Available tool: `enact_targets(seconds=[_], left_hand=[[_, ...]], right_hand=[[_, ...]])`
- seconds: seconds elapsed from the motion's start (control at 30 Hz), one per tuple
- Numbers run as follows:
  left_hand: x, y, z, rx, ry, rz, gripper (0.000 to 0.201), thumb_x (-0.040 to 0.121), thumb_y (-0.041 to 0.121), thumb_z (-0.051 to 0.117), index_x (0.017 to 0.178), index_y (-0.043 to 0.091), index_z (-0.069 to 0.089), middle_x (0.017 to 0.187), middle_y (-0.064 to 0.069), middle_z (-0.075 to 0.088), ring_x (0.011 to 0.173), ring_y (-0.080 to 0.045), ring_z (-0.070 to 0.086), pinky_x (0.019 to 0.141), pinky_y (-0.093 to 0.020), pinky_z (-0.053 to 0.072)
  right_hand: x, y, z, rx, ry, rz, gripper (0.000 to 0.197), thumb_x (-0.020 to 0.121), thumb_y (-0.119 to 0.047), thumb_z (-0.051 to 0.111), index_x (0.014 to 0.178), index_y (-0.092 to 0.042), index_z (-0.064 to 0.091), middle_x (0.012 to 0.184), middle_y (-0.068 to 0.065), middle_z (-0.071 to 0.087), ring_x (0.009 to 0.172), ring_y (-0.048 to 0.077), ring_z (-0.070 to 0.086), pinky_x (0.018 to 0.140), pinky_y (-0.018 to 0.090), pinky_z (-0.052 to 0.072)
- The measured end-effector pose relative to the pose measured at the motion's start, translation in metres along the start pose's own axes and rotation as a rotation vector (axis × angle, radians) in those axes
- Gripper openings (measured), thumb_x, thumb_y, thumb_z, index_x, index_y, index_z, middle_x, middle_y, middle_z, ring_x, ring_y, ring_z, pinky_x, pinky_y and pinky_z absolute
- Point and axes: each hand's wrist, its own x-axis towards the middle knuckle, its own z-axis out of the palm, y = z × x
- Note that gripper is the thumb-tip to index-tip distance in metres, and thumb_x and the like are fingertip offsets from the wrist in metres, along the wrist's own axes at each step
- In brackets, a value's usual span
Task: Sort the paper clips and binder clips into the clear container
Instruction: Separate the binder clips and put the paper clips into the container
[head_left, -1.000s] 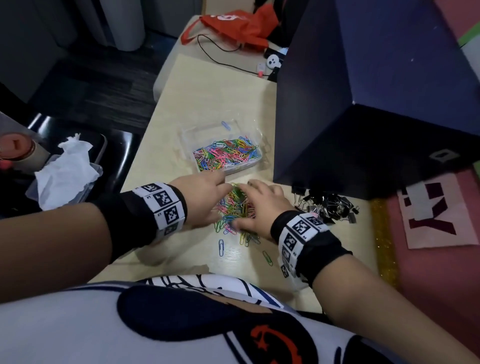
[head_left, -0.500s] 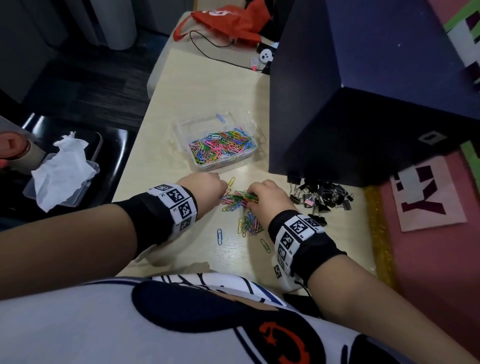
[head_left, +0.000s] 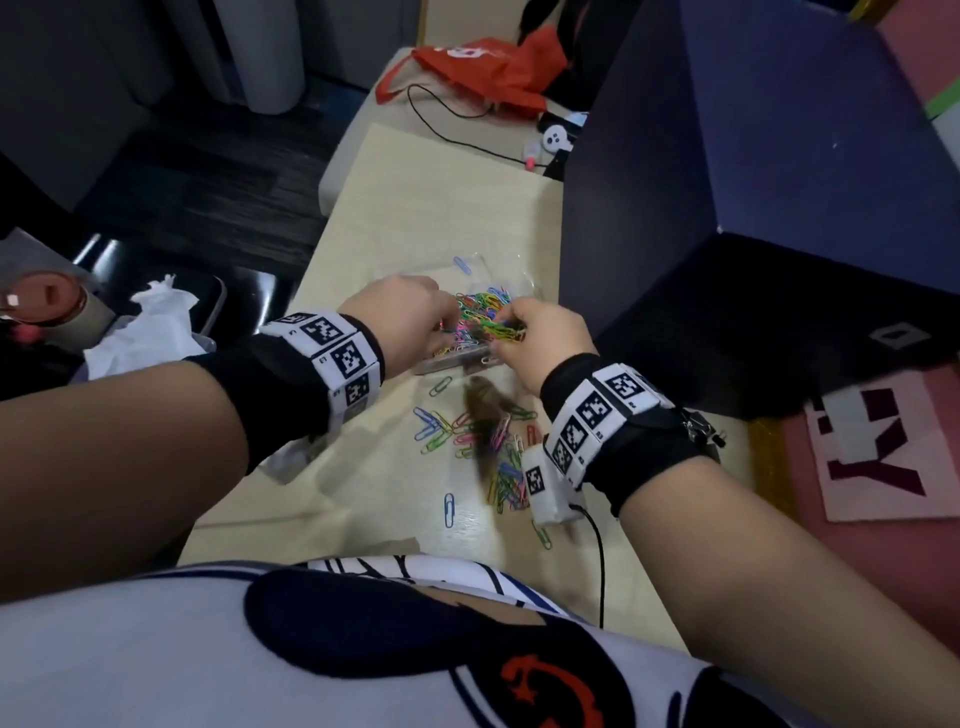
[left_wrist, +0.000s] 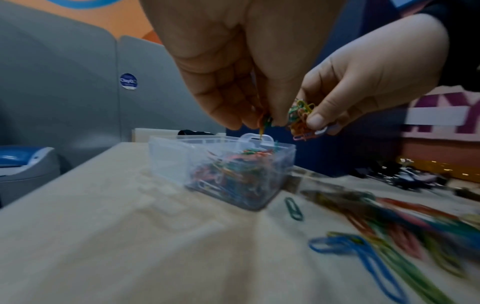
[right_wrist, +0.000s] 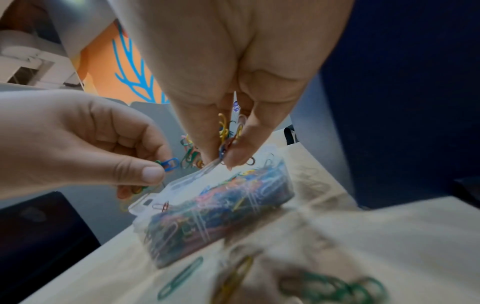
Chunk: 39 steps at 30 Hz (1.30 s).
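I see my left hand (head_left: 400, 317) above the left side of the clear container (left_wrist: 259, 162), its fingers (right_wrist: 145, 172) curled and pinching a few paper clips, one of them blue. The container sits on the desk (head_left: 415, 208), heaped with coloured clips. My right hand (head_left: 540, 338) hangs over the container's right side, fingers (left_wrist: 315, 119) bunched round a tangled clump of clips (left_wrist: 300, 112). Nearer to me, loose paper clips (head_left: 498, 457) lie scattered on the desk, some motion-blurred. Further right, the binder clips (left_wrist: 405, 174) form a dark pile on the desk beside the big dark blue box (head_left: 779, 208)
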Motion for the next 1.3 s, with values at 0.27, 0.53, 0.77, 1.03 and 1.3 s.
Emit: enact_targets(seconds=[0.27,0.53,0.77,1.03,1.3], left_hand=[[0.012,-0.011,0.0,-0.034,0.014,-0.07,0.041,0.09,0.039,0.059,0.127,0.023,0.055,0.123,-0.005,0.053,0.11,-0.028,0.056,0.091,-0.036,0.046],[-0.007,0.01,0.017,0.09,-0.21,0.116,0.028,0.09,0.035,0.053,0.116,0.025,0.057,0.119,-0.001,0.054,0.108,-0.024,0.056,0.086,-0.034,0.049],[-0.028,0.022,0.05,0.28,-0.425,0.18,0.064,0.08,0.052,0.06,0.134,0.021,0.044,0.128,-0.005,0.042,0.117,-0.027,0.046,0.098,-0.04,0.045],[-0.033,0.025,0.05,0.201,-0.304,0.115,0.06,0.08,0.045,0.063,0.128,0.014,0.047,0.124,-0.009,0.044,0.112,-0.028,0.052,0.093,-0.039,0.048],[-0.048,0.034,0.068,0.227,-0.373,0.12,0.08,0.069,0.06,0.068,0.129,0.013,0.043,0.12,-0.009,0.042,0.108,-0.03,0.05,0.093,-0.044,0.048]], right_hand=[[0.018,-0.012,-0.013,-0.074,-0.063,0.005,0.045,0.088,-0.027,0.064,0.131,-0.026,0.052,0.128,0.005,0.056,0.113,0.023,0.057,0.095,0.028,0.043],[-0.022,0.028,0.006,-0.319,-0.37,0.225,0.05,0.084,-0.022,0.065,0.13,-0.014,0.047,0.126,0.01,0.052,0.113,0.028,0.056,0.093,0.034,0.048],[-0.06,0.041,0.028,-0.287,-0.406,0.089,0.057,0.084,-0.002,0.051,0.134,-0.026,0.04,0.129,0.007,0.037,0.116,0.031,0.049,0.098,0.042,0.044],[-0.084,0.04,0.011,-0.472,-0.481,0.229,0.054,0.084,-0.014,0.063,0.131,-0.008,0.037,0.13,0.011,0.04,0.121,0.029,0.047,0.095,0.038,0.047],[-0.099,0.038,0.053,-0.244,-0.357,0.318,0.058,0.079,-0.012,0.068,0.125,-0.009,0.034,0.123,0.014,0.044,0.113,0.033,0.055,0.092,0.039,0.049]])
